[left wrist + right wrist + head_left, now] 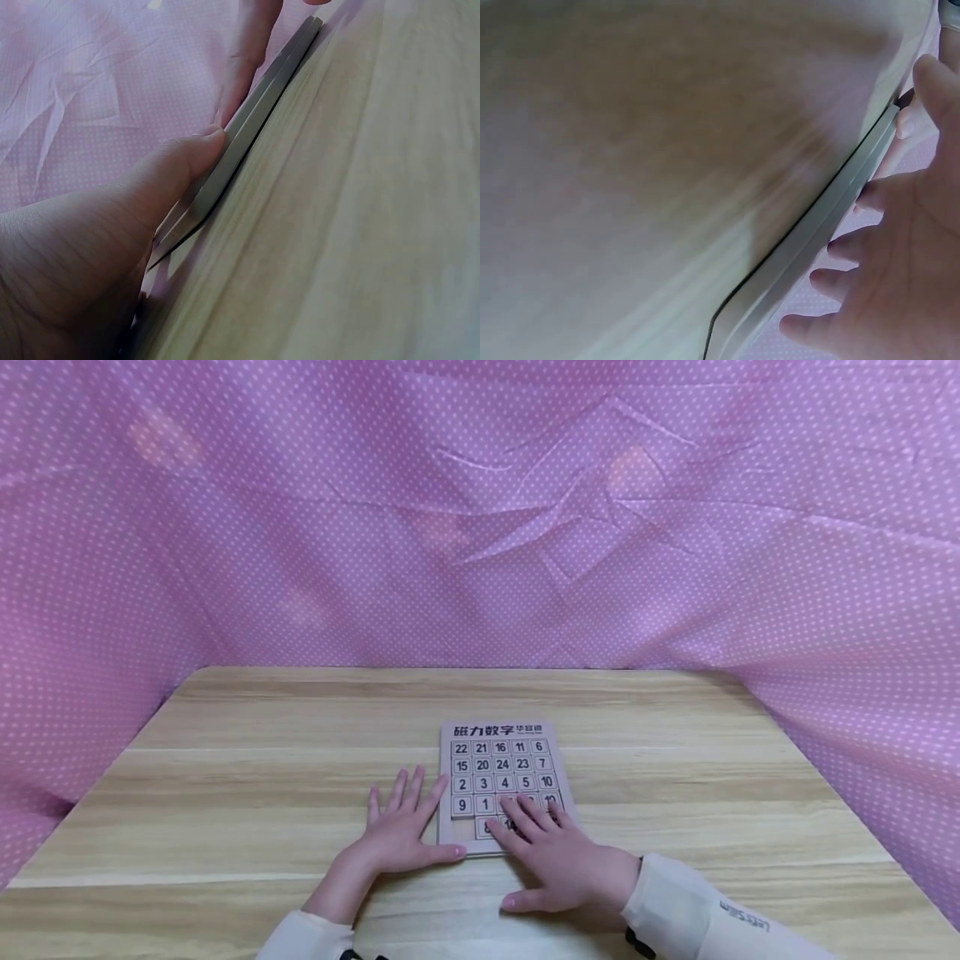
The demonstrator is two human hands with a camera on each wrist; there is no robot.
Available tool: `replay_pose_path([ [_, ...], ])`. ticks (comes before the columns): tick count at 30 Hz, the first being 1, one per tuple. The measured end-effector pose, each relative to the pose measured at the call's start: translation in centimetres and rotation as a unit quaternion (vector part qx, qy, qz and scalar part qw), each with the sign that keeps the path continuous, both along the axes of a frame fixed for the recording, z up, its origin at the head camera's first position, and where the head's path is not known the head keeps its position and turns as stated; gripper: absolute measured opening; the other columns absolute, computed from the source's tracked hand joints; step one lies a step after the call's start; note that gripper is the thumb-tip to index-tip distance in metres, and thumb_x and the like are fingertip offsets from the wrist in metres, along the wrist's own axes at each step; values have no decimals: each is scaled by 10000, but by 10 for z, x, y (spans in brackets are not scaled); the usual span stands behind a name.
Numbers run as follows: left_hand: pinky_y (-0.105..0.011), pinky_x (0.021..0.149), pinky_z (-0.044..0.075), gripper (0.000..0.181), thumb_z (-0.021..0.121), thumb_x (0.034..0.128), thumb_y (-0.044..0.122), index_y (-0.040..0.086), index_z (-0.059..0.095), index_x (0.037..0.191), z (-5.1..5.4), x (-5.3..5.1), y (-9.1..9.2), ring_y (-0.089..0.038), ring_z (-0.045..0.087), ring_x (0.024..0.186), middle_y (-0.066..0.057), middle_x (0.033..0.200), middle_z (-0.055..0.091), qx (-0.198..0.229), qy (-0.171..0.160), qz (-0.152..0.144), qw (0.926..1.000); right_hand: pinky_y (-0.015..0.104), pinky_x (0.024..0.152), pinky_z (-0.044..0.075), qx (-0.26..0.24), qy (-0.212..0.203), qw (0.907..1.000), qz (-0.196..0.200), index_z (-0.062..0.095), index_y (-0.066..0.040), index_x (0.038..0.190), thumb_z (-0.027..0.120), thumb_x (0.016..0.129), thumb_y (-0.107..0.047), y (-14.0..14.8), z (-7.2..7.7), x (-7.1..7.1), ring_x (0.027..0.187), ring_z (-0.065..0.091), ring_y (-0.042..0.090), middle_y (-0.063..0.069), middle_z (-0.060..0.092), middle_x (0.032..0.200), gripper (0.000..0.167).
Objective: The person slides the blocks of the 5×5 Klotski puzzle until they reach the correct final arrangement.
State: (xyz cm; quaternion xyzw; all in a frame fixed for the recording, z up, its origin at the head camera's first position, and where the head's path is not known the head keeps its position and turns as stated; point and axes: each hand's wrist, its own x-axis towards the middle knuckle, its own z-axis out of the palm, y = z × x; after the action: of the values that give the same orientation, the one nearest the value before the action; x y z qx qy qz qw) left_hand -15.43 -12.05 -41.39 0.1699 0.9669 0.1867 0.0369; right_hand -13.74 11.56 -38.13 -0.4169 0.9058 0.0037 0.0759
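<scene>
Left grip [405,839]: we observe a bare hand spread wide, its fingers extended and curled round nothing. The thumb [453,853] lies at the near-left corner of the number-slide puzzle board [446,756]; the index fingertip is at the board's left edge. In the left wrist view we see the thumb tip touching the board's rim. The other three fingers point forward over the bench [262,777].

Right grip [566,864]: a second bare hand, likewise spread and holding nothing. Its fingers extend over the two lower rows of number tiles [501,747]. We see the index fingertip overlapping tile 8 [482,832]; we cannot tell how firmly any fingertip presses. The thumb of this grip stands out to the side, apart from the board.

Location: the board lies flat on the bench, between and partly beneath the two grips.

Count: one board, with five columns and five rows under one heading line. We read seventeen tiles in full: five in each of the upper three rows, plus tile 9 [462,805] and tile 1 [485,805]. The right grip partly or wholly covers the others. One bare cell [462,830] shows at the bottom-left position. We also count two pale sleeves [690,906] and two black straps [640,943]. Pink dotted cloth [480,527] hangs behind the bench.
</scene>
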Motion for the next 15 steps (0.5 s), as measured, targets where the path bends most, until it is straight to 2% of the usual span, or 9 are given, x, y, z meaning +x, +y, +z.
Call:
replay_pose_path([
  [8,-575,923,-99,981,462,630,741,206,151,1392,4,2,2,-340,-45,1264,-165,1416,27,-215,-62,96,9997,553,957,105,-111,-9,9999,-54,195,-130,1383,322,746,-699,-8,2,-2,1269,42,326,132,56,1423,864],
  [15,-592,917,-83,983,466,633,735,192,158,1392,4,3,3,-351,-34,1262,-176,1413,39,-187,-10,55,9998,559,954,109,-81,109,9999,-93,178,-122,1386,311,760,-691,-23,0,-11,1270,54,317,132,63,1423,857],
])
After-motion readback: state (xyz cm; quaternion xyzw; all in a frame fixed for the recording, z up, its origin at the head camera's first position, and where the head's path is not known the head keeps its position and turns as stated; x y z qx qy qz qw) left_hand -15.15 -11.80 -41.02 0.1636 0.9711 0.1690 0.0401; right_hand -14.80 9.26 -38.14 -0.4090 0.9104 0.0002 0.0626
